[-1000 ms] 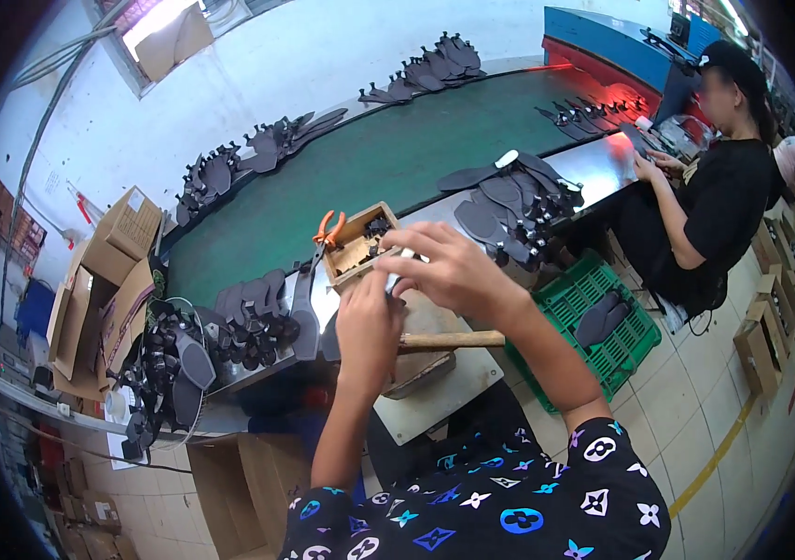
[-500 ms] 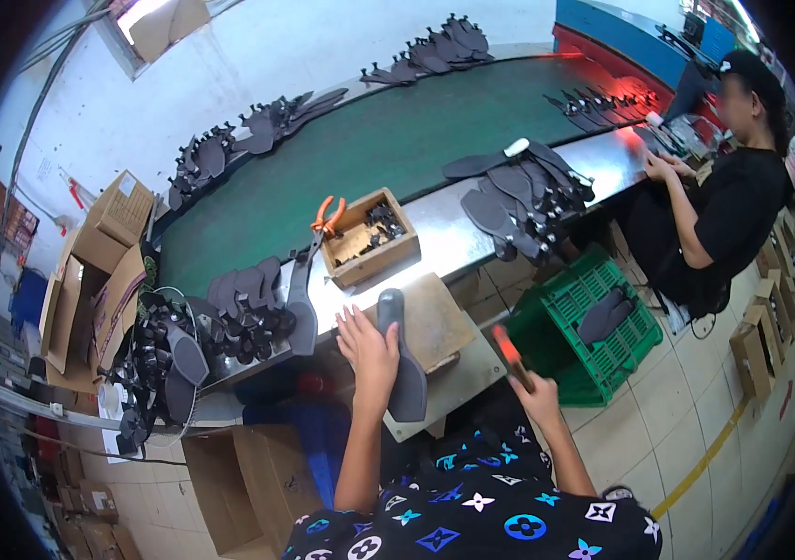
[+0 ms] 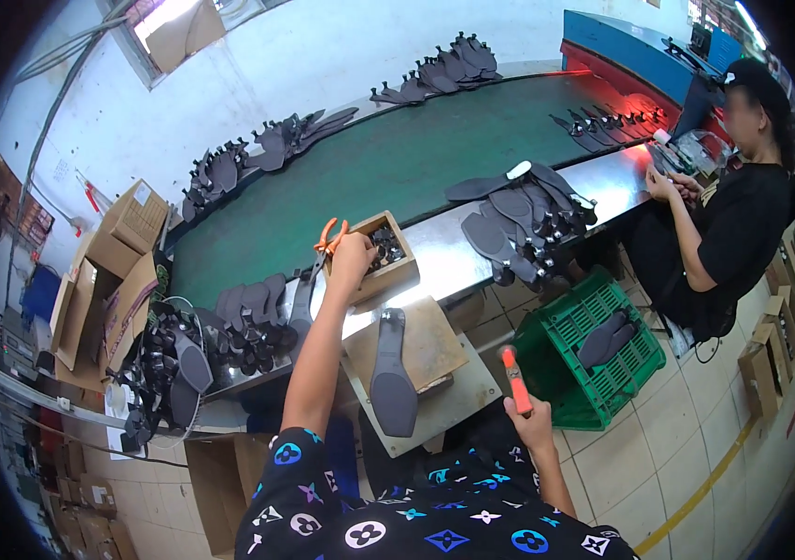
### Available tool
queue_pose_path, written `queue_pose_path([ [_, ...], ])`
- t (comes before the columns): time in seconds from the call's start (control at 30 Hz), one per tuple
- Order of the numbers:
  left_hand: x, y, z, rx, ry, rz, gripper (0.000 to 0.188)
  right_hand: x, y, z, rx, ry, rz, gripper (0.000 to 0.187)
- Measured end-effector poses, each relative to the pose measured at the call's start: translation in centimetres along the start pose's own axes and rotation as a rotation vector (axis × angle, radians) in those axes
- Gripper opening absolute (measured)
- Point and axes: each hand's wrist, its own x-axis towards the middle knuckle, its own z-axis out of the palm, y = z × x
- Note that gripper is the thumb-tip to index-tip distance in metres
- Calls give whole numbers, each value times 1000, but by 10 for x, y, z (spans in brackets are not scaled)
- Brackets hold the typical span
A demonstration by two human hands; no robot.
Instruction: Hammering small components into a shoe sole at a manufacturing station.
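Read clock from view centre. Grips orange-red tool (image 3: 515, 381) in right hand (image 3: 534, 426) at 4 o'clock. Find dark sole (image 3: 392, 387) on block (image 3: 435, 350) at 6 o'clock, unheld, overhanging near edge: could slide if knocked. Rests left hand (image 3: 352, 259) at wooden box (image 3: 392, 281), 10 o'clock, with fingers hidden: cannot tell grip. Could spill box by snagging adjacent pliers (image 3: 330, 234).

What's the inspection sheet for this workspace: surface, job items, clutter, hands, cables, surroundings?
Surface: green bench top, shiny metal edge.
Job items: dark sole across worn block; wooden box holds small dark parts.
Clutter: cardboard boxes, dark sole pile.
Left hand: at wooden box, fingertips hidden.
Right hand: grips orange-red tool.
Cables: along left wall; ends untraceable.
Surroundings: co-worker and green crate, right.
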Motion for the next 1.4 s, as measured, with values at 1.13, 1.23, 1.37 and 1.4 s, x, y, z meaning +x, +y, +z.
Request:
queue_pose_path([
  [1.13, -239, 119, -106, 248, 735, 1229, 24, 47, -233, 7, 701, -480, -323, 21],
  [1.23, -245, 114, -107, 246, 717, 1219, 24, 50, -224, 1, 738, -557, -260, 18],
  [1.37, -254, 116, -110, 37, 651, 1072, 25, 49, -218, 1, 755, -601, -224, 20],
  [1.4, -254, 117, -112, 96, 655, 1087, 26, 48, -218, 3, 788, -571, -228, 20],
])
